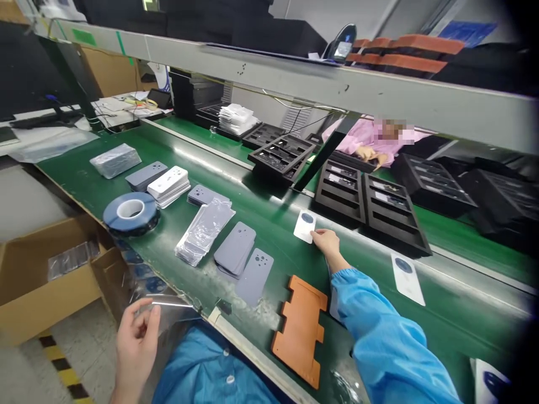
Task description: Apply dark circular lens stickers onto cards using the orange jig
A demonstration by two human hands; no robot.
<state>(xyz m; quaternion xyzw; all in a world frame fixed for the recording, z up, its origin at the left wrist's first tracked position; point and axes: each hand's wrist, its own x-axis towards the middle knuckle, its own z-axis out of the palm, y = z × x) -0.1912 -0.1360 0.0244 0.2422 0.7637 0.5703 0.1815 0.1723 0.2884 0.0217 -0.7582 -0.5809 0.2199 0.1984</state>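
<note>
Orange fixture [300,331] as landmark. White panel [303,229] lies beyond it on the green surface [269,227]; right hand [327,242] has fingertips pinched at panel's edge. Left hand [137,341], left of fixture, curled, apparently pinching clear film [174,310]. Step: likely setting down or lifting panel, can't tell which. Next move calls for controlled edge grip, film kept clear.

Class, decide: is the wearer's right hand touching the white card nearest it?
Touching. The head view shows the right hand holding the white card at its right edge.
</note>
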